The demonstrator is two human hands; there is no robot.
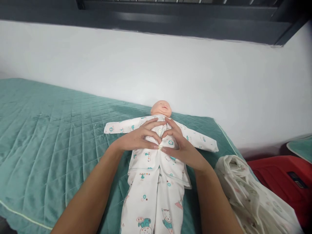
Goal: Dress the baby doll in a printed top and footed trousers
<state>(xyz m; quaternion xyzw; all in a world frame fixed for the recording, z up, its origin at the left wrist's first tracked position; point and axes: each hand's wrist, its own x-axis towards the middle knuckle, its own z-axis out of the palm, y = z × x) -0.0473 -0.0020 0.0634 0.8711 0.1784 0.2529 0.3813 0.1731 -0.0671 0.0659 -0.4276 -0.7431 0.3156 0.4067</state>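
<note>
A baby doll lies on its back, its head toward the wall. It wears a white long-sleeved baby shirt with small printed animals, and matching trousers. My left hand and my right hand meet over the front opening. The thumbs and fingers of both hands grip the shirt's edges around a lower button. Another button shows higher up, between my hands. The sleeves stretch out to both sides. Parts of the chest are hidden under my fingers.
A green quilted cover lies under the doll. At the right edge is a heap of white printed cloth, beside a red plastic item. Behind stands a white wall with a dark frame above.
</note>
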